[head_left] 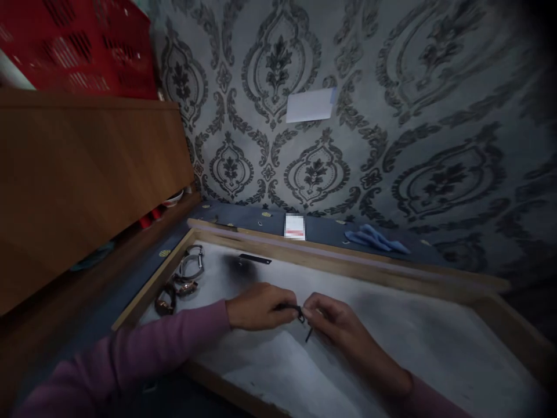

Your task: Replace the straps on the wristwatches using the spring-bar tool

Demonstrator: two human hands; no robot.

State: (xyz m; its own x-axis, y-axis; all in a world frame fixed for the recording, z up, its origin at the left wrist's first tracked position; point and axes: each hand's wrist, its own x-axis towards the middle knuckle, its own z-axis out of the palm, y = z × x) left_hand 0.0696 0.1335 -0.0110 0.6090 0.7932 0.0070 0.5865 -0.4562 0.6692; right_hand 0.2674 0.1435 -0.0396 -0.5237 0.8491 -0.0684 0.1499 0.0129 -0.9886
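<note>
My left hand (pixel 264 306) is closed on a thin black strap (pixel 288 306) over a shallow wooden tray (pixel 348 260) lined in white. At the strap's right end is a small dark buckle (pixel 300 315), where the fingertips of my right hand (pixel 329 316) are pinched. A thin dark piece (pixel 308 335) hangs just below them; whether it joins the strap is unclear. Several watches, among them a silver one (pixel 191 267) and a dark brown one (pixel 165 301), lie at the tray's left end. A flat black strip (pixel 255 259) rests near the far edge.
Beyond the tray, a small white box (pixel 295 226) and a crumpled blue cloth (pixel 375 238) lie by the patterned wall. A wooden cabinet (pixel 91 186) with a red basket (pixel 82 49) on top stands at left. White paper (pixel 310 105) is on the wall.
</note>
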